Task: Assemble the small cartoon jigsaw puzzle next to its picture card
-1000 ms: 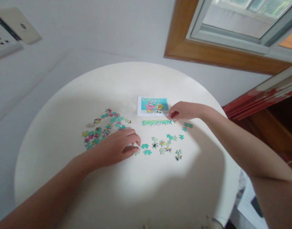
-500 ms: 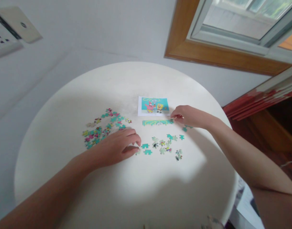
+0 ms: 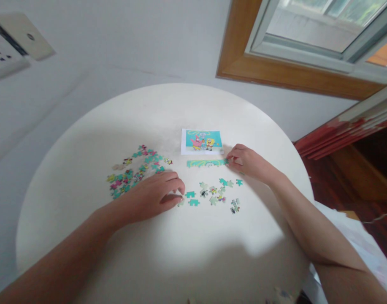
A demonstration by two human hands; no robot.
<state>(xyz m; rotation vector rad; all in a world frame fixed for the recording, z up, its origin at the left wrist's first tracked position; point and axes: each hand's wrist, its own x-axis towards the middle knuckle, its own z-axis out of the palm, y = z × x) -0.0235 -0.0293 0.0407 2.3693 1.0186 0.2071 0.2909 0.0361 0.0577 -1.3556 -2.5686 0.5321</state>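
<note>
On the white round table, the assembled jigsaw strip point(image 3: 206, 163) lies just below the printed reference picture point(image 3: 202, 141). My right hand point(image 3: 248, 161) has its thumb and fingers closed on a teal jigsaw piece at the strip's right end, mostly covered by the fingertips. Lower left of the strip, my left hand point(image 3: 160, 190) rests half-curled, with a gap between thumb and fingers. A pale piece point(image 3: 180, 203) lies partly under its thumb. Close to those fingertips are two teal pieces point(image 3: 193, 202).
A mixed pile of loose pieces point(image 3: 123, 179) spreads left of and behind my left hand. Several more loose pieces point(image 3: 214, 194) lie below the strip, with a small cluster point(image 3: 235, 206) to their right. A wall and window frame point(image 3: 231, 63) stand beyond the table point(image 3: 168, 101).
My right hand has shifted slightly down toward the strip's right end, now covering the loose teal pieces beneath it. My left hand stays in place. The whole view has shifted a little.
</note>
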